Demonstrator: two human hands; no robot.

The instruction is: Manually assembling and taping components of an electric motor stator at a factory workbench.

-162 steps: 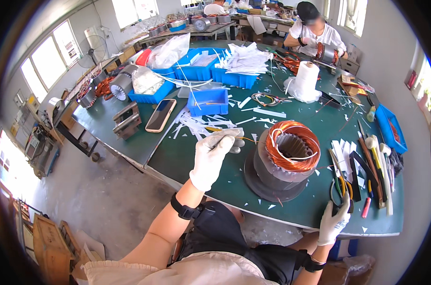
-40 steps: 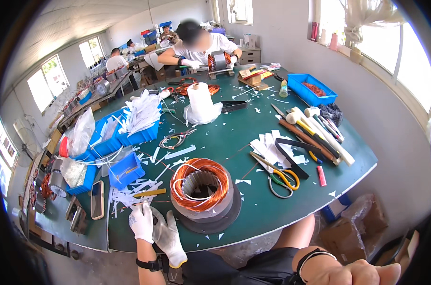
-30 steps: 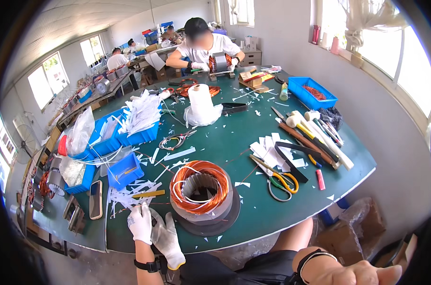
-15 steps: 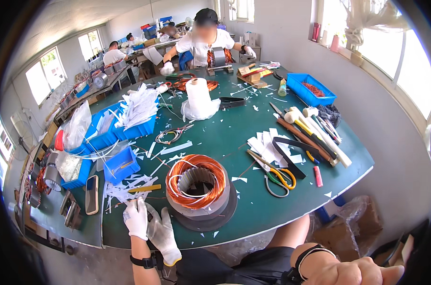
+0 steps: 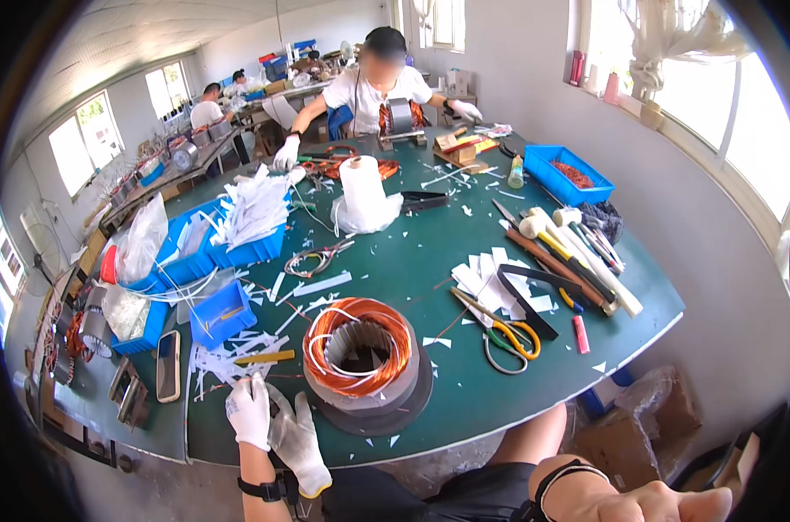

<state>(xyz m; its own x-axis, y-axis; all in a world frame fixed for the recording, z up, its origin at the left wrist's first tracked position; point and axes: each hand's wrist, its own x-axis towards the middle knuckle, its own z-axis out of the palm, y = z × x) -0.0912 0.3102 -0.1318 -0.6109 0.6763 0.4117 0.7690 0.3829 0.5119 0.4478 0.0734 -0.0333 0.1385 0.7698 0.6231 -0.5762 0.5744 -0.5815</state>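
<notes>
My left hand (image 5: 249, 413), in a white knit glove, rests at the table's near edge with its fingers closed. They appear to pinch the fingers of a loose white glove (image 5: 297, 444), whose yellow-hemmed cuff hangs past the edge. To the right of both stands a stator core with a ring of orange copper winding (image 5: 395, 358) and white sleeving, set on a dark round base (image 5: 403, 416). My right hand (image 5: 647, 503) is bare and raised at the lower right, above my thigh. The picture's edge cuts off its fingers, so their hold is hidden.
Scissors (image 5: 499, 326), white paper pieces (image 5: 486, 278) and mallets (image 5: 578, 248) lie at right. Blue bins (image 5: 247, 252), a small blue tray (image 5: 223, 317) and a phone (image 5: 168, 365) stand at left. Beyond a white thread roll (image 5: 363, 187), a co-worker (image 5: 382, 87) sits behind another stator (image 5: 401, 117).
The view has shifted slightly. My right hand sits a little lower in the picture; my left hand and the loose glove stay together. The co-worker's hand on the left has moved nearer the blue bins.
</notes>
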